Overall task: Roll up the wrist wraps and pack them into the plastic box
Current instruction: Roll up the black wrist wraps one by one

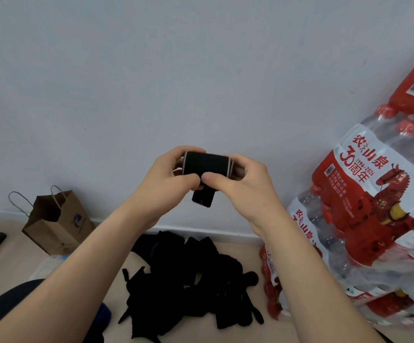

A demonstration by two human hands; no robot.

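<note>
The fingers (pixel 188 180) of both hands are curled round a black elastic wrist wrap with pale edge stripes (pixel 207 163). The thumbs meet on its near face and pinch the roll. The left hand (pixel 166 179) cups its left end and the right hand (pixel 240 184) its right, holding it in the air in front of the wall.

A short loose tail (pixel 202 198) hangs below the thumbs, so the rolling looks nearly done. To finish it well, pin the roll with one thumb so the tension holds. With the other hand, draw the tail round, edges in line with the stripes, and press the end flat so it cannot spring open.

Below, a heap of black unrolled wraps (pixel 191 280) lies on the pale floor (pixel 8 258). A brown paper bag (pixel 57 224) stands to the left, and shrink-wrapped packs of red-labelled water bottles (pixel 374 194) are stacked to the right. I cannot make out the plastic box.
</note>
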